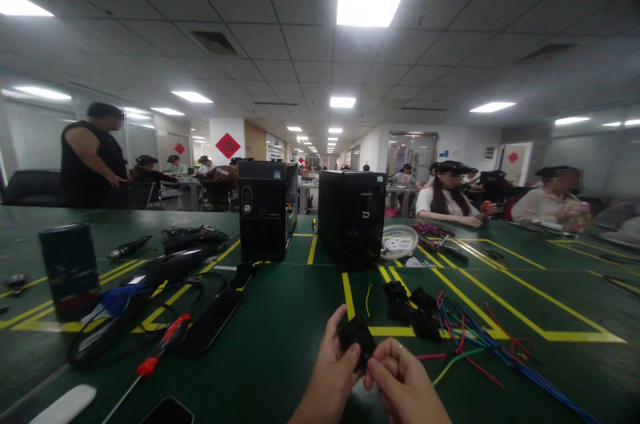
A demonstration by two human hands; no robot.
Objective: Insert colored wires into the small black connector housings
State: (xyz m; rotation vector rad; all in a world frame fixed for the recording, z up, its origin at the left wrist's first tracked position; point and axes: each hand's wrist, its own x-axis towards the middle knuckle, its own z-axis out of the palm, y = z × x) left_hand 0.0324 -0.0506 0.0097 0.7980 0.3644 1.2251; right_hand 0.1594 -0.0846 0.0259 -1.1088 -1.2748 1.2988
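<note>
A small black connector piece [356, 339] is held low over the green table [280, 344], in front of me. My left hand [330, 374] has its thumb and fingers closed round the piece's left side. From the right, my right hand [403, 384], with a ring on one finger, pinches the same piece. Just beyond the hands lie more black connector pieces [411, 309] and a bundle of red, blue and green wires [470, 337].
Two black computer cases [265, 209] [353, 214] stand mid-table. To the left lie a red-handled screwdriver [159, 351], a dark cylinder [69, 269], cables and a phone [167, 412]. A white basket [399, 241] sits at the right. Other people sit or stand at the far tables.
</note>
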